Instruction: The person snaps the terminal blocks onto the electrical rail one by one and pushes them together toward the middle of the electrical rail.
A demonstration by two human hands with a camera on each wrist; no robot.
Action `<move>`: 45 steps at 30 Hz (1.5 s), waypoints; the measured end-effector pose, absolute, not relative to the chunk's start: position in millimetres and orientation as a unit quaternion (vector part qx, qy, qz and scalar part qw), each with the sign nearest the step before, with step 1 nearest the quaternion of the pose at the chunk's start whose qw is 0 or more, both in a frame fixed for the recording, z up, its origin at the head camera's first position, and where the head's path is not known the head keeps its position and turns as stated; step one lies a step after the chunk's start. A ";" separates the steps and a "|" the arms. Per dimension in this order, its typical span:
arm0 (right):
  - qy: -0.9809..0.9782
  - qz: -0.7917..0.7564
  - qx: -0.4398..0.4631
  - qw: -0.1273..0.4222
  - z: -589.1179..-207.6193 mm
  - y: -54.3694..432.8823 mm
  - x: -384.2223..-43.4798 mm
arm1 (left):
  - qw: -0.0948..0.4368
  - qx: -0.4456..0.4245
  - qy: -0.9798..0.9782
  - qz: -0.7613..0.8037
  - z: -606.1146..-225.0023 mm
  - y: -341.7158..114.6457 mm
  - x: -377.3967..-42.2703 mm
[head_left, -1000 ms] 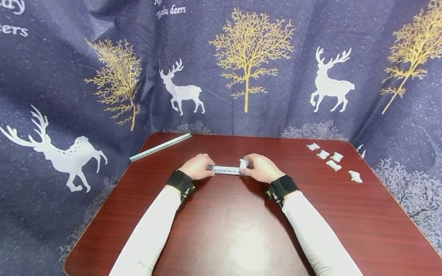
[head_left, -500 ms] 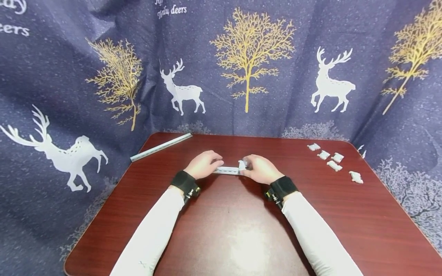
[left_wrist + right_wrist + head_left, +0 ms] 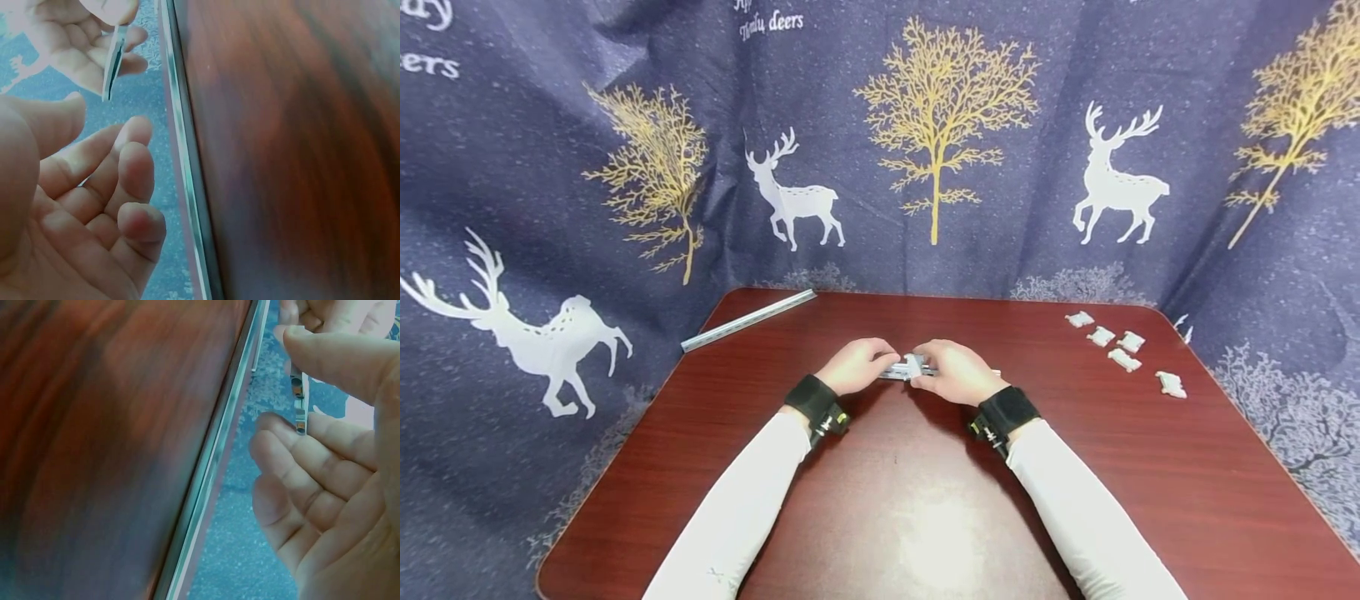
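Observation:
Between my hands a slotted metal DIN rail (image 3: 891, 373) lies crosswise on the table; its right end shows past my right hand. My right hand (image 3: 957, 372) pinches a thin white terminal block (image 3: 913, 367) between thumb and fingers, over the rail. In the right wrist view the narrow edge of the terminal block (image 3: 300, 403) shows small coppery openings. My left hand (image 3: 856, 367) has its fingertips at the rail's left part in the head view. In the left wrist view the thumb and loosely bent fingers of the left hand (image 3: 94, 194) are apart, with nothing between them.
A second metal rail (image 3: 748, 321) lies slanted at the table's back left. Several white terminal blocks (image 3: 1123, 359) are scattered at the back right. Behind the brown table (image 3: 850, 500) hangs a dark blue cloth (image 3: 1030, 250) printed with deer and trees.
The left hand has let go of the rail's left end and moved right. The right hand has shifted left with the terminal block, uncovering the rail's right end.

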State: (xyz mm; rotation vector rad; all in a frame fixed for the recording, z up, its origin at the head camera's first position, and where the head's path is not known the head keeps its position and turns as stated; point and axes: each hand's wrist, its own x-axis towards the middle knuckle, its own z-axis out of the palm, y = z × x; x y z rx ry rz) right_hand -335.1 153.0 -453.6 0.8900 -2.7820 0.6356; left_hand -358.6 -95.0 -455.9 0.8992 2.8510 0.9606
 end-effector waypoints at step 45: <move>-0.895 0.374 0.242 -0.019 -457.3 148.5 -333.7 | 0.039 0.249 0.851 0.461 -461.0 -98.2 -359.5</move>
